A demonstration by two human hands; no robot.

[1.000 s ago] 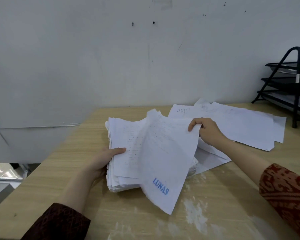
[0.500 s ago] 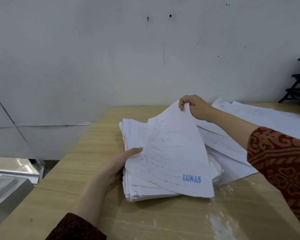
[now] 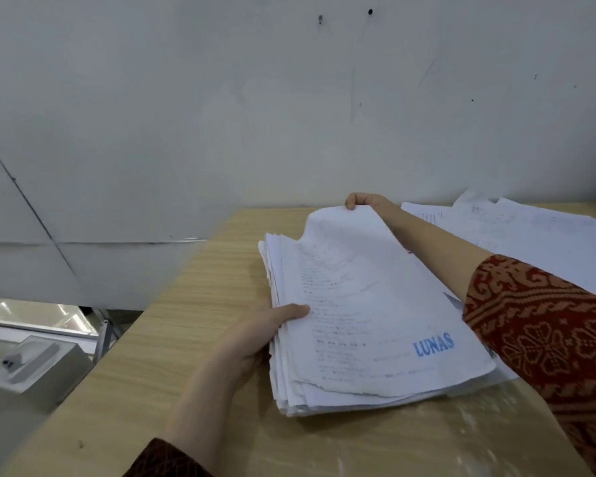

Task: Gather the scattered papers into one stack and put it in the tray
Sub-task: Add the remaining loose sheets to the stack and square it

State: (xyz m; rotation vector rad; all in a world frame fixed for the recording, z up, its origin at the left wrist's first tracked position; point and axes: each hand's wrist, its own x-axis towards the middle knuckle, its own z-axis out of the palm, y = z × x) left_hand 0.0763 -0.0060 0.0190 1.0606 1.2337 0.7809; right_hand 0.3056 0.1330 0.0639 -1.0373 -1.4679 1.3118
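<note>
Left hand [image 3: 265, 325] clamping paper stack [image 3: 369, 339] at 9 o'clock edge to pin it on wooden table [image 3: 193, 339], right hand [image 3: 367, 201] pinching LUNAS-stamped sheet [image 3: 375, 297] at 12 o'clock corner, laying it flat on top; loose papers [image 3: 530, 242] at 2 o'clock ungathered, tray out of view.

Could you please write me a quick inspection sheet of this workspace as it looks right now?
Surface: wooden table, pale smears on its near right part.
Job's things: paper stack with uneven edges; top sheet stamped LUNAS lies on it; loose papers spread at far right; tray not in view.
Clutter: nothing seen.
Grippers: left hand holds the stack's left edge, thumb on top; right hand pinches the top sheet's far corner.
Cables: nothing seen.
Surroundings: grey wall with small marks; grey box below the table's left side.
</note>
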